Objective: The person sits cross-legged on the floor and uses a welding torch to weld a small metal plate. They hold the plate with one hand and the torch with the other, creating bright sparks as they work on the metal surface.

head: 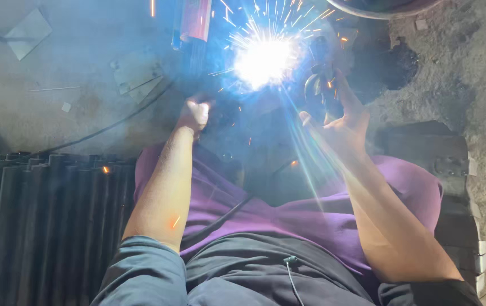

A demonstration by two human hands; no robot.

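The right hand (342, 122) was clamped on a dark electrode holder (317, 85) just left of the bright arc (263, 59), the left hand (195, 113) fisted nearby on something unclear, so steady wrists seemed wise.

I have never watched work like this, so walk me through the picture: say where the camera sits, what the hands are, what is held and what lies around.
The camera sits on the person's head and looks down at their own two bare arms and purple trousers. The left hand is closed in a fist, though what it grips is lost in glare. The right hand holds a dark tool; its kind is hard to tell. Between the hands a white-blue flash throws sparks. A stack of dark metal bars lies at the left, flat metal scraps lie on the concrete floor, and a cable runs across it.
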